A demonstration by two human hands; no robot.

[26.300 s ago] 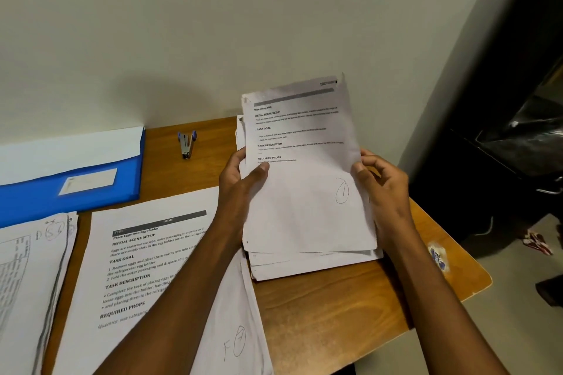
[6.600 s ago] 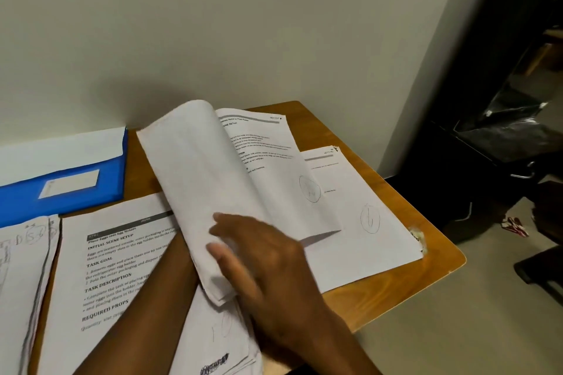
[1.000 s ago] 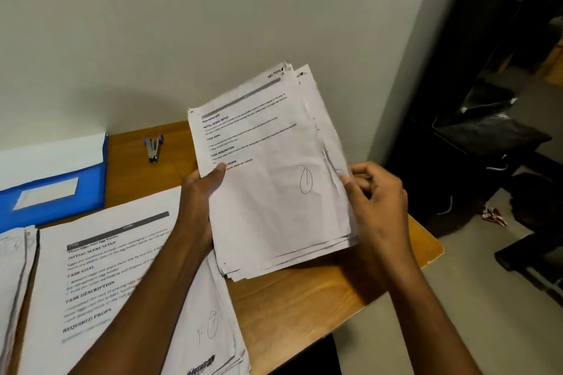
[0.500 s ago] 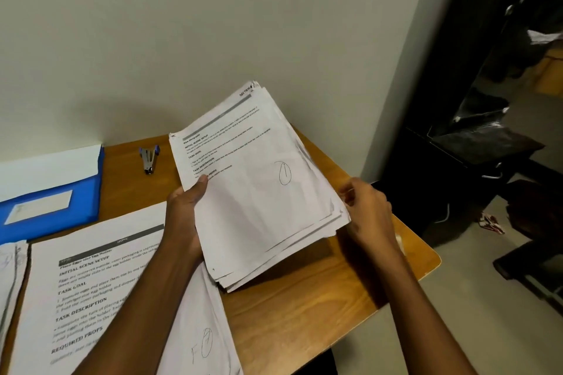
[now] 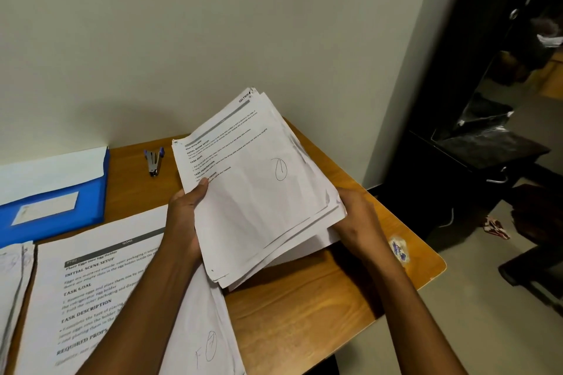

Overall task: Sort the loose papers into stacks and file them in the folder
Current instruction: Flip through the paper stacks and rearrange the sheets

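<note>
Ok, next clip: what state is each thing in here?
Held paper stack: lifted off the table, tilted, edges uneven.
Left hand: grips the stack's left edge.
Right hand: holds the stack's right edge from beneath.
Blue folder: flat on the table.
Stapler: untouched near the wall.
Egg-holder paper pile: flat on the table.

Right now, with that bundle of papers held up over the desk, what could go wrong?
1. The held stack is fanned and uneven at its lower edges; the left hand and right hand grip only its sides, so loose sheets might slip out.
2. It hangs near the table corner, so dropped sheets could fall to the floor.
3. Fallen sheets could mix with the sorted pile below.
</note>
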